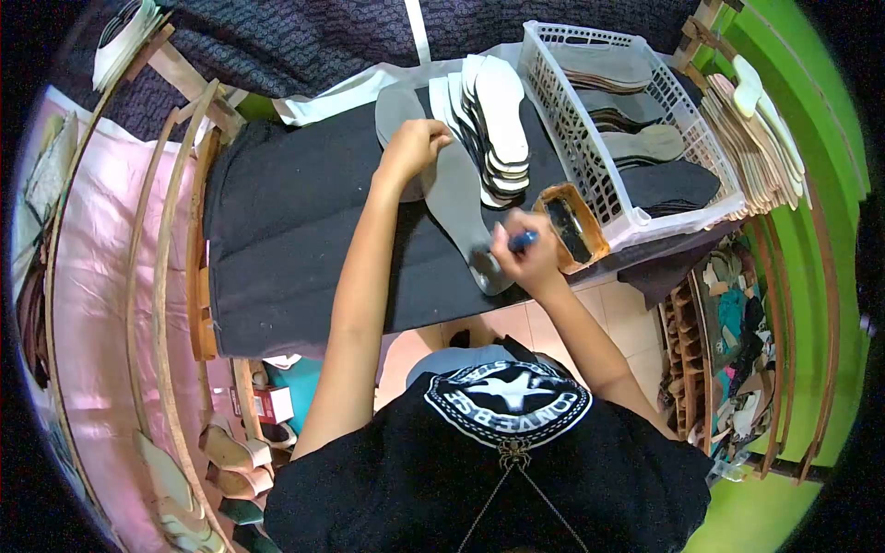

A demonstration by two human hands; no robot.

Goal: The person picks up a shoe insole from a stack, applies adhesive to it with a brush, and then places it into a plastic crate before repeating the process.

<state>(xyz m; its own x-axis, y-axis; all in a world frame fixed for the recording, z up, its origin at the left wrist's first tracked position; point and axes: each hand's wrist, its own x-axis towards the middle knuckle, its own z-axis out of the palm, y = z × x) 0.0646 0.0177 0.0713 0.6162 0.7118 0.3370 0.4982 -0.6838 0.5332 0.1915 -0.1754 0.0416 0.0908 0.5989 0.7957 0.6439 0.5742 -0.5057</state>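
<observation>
A grey shoe sole (454, 191) lies lengthwise on the black cloth, its near end shiny and wet-looking. At its far end is my left hand (415, 150), fingers closed on the sole's edge. A second grey sole (397, 109) lies partly hidden behind that hand. My right hand (530, 253) grips a brush (524, 241) by its blue handle, the blurred brush head over the sole's near end. Just right of this hand stands a crusted brown container (598, 245) with dark content. Beyond it, white soles (499, 101) lie in an overlapping stack.
A white perforated plastic crate (590, 170) holds grey and black soles in stacks. Beige sole pieces (751, 147) stand along its right side. Wooden rails (164, 267) run down the left. Below right, a shelf (687, 359) adjoins a heap of scraps (737, 359).
</observation>
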